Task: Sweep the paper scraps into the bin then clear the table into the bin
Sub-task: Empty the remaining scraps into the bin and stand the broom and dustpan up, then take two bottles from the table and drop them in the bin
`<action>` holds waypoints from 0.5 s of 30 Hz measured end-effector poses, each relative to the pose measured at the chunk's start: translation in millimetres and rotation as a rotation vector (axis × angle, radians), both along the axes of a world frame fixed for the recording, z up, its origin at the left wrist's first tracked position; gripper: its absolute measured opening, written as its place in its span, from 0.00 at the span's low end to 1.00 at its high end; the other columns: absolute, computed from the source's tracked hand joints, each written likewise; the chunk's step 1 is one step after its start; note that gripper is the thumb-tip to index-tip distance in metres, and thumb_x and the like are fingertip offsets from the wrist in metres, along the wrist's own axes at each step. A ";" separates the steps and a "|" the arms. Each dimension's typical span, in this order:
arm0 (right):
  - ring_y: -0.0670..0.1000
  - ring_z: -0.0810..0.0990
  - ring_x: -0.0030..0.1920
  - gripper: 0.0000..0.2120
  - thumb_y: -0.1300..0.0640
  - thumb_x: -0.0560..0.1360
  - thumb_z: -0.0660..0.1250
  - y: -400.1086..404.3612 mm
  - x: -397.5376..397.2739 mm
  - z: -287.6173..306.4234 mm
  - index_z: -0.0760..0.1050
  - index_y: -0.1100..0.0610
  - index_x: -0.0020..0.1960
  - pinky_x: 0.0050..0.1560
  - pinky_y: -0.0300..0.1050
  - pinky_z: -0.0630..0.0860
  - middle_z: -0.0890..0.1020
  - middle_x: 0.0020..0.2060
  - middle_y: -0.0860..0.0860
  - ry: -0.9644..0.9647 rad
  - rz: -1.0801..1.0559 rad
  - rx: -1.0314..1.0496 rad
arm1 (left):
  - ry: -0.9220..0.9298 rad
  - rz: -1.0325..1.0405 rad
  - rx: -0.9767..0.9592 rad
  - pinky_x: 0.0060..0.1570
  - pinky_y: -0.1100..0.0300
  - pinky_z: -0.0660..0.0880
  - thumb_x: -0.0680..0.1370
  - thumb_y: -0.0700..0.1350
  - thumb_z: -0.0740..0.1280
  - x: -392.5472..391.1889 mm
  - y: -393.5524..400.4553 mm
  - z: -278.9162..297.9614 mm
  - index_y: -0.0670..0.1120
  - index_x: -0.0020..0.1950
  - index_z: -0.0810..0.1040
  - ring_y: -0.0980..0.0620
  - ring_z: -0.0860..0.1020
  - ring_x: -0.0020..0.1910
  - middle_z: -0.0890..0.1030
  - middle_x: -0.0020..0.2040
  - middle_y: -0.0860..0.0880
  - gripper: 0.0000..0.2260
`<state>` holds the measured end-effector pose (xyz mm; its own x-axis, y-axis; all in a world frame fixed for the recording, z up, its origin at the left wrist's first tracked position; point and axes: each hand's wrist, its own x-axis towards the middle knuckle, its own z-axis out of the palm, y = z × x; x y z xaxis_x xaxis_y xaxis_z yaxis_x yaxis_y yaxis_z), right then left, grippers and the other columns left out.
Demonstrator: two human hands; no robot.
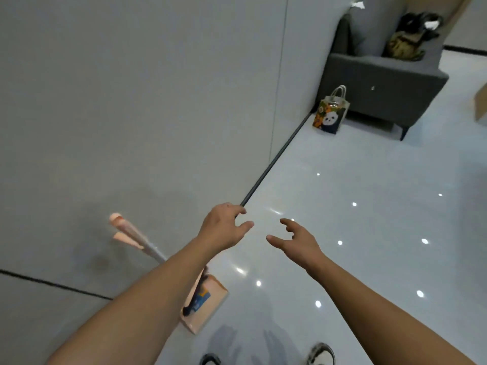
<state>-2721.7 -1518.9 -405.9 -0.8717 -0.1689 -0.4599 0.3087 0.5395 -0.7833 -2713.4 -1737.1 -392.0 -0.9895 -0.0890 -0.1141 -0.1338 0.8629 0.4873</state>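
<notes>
Two empty hands [263, 233] beside probable dustpan [204, 304]

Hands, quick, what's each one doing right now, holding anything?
Left hand: open, fingers loosely spread, holding nothing.
Right hand: open, fingers loosely spread, holding nothing.
The pink broom and dustpan lean at the wall, ungripped.

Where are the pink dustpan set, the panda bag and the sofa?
pink dustpan set [204, 309]: head view, on the pan.
panda bag [329, 119]: head view, on the panda print.
sofa [382, 88]: head view, on its grey side.
</notes>
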 end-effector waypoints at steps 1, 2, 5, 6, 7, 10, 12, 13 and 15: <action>0.52 0.71 0.70 0.37 0.38 0.69 0.74 29.3 -8.2 4.3 0.66 0.42 0.74 0.63 0.48 0.72 0.70 0.72 0.48 0.027 -0.035 0.002 | 0.021 -0.041 -0.005 0.61 0.56 0.71 0.74 0.62 0.67 -21.1 28.4 8.9 0.52 0.63 0.77 0.51 0.74 0.61 0.78 0.62 0.52 0.22; 0.52 0.70 0.70 0.37 0.38 0.69 0.74 60.8 -15.7 8.6 0.65 0.42 0.74 0.64 0.49 0.72 0.70 0.72 0.48 0.053 -0.072 0.013 | 0.038 -0.087 -0.010 0.62 0.55 0.71 0.74 0.62 0.67 -40.7 58.4 16.3 0.52 0.65 0.76 0.50 0.73 0.62 0.77 0.63 0.51 0.23; 0.53 0.69 0.71 0.37 0.38 0.70 0.73 164.9 -30.0 18.8 0.64 0.42 0.75 0.68 0.53 0.71 0.70 0.72 0.48 0.111 -0.207 0.053 | 0.046 -0.253 -0.045 0.63 0.54 0.69 0.74 0.62 0.66 -89.4 159.8 27.3 0.54 0.67 0.73 0.50 0.69 0.66 0.73 0.67 0.51 0.24; 0.54 0.68 0.72 0.37 0.39 0.70 0.73 200.1 -32.1 21.5 0.64 0.43 0.76 0.68 0.54 0.70 0.70 0.72 0.49 0.122 -0.257 0.069 | 0.047 -0.309 -0.059 0.64 0.55 0.67 0.74 0.62 0.66 -103.4 195.2 28.2 0.54 0.68 0.72 0.50 0.67 0.68 0.71 0.68 0.51 0.24; 0.54 0.68 0.72 0.37 0.39 0.70 0.73 234.6 -32.8 24.2 0.64 0.44 0.76 0.69 0.54 0.70 0.70 0.72 0.49 0.128 -0.306 0.089 | 0.051 -0.363 -0.065 0.65 0.55 0.65 0.75 0.62 0.65 -116.2 231.2 29.1 0.54 0.69 0.71 0.51 0.65 0.69 0.70 0.69 0.52 0.25; 0.54 0.65 0.73 0.38 0.40 0.71 0.73 330.9 -31.5 32.3 0.63 0.45 0.77 0.70 0.54 0.68 0.69 0.73 0.50 0.142 -0.429 0.166 | 0.064 -0.520 -0.040 0.65 0.55 0.65 0.74 0.62 0.65 -144.8 335.9 34.0 0.55 0.70 0.69 0.51 0.64 0.70 0.67 0.70 0.52 0.27; 0.55 0.64 0.74 0.38 0.39 0.71 0.72 388.9 -30.5 36.0 0.63 0.46 0.77 0.70 0.54 0.67 0.68 0.73 0.50 0.151 -0.514 0.209 | 0.070 -0.641 -0.046 0.64 0.56 0.65 0.74 0.63 0.65 -161.5 396.5 37.0 0.56 0.71 0.68 0.52 0.64 0.70 0.67 0.70 0.53 0.27; 0.55 0.64 0.74 0.38 0.39 0.71 0.72 415.3 -28.6 37.1 0.63 0.46 0.77 0.71 0.54 0.67 0.68 0.73 0.50 0.151 -0.559 0.225 | 0.073 -0.698 -0.054 0.64 0.57 0.65 0.74 0.64 0.65 -169.8 423.5 38.2 0.56 0.71 0.68 0.53 0.63 0.70 0.67 0.70 0.53 0.27; 0.55 0.64 0.74 0.38 0.39 0.72 0.72 461.1 -24.4 37.6 0.63 0.46 0.77 0.71 0.55 0.66 0.68 0.74 0.50 0.139 -0.651 0.236 | 0.071 -0.780 -0.055 0.64 0.57 0.64 0.74 0.64 0.65 -187.5 472.6 41.2 0.56 0.71 0.68 0.53 0.63 0.70 0.67 0.70 0.54 0.27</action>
<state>-2746.1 -1057.8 -368.3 -0.8151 0.4975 -0.2968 0.5317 0.4392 -0.7241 -2900.8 -1264.5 -350.8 -0.7732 0.6310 -0.0637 0.5507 0.7178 0.4260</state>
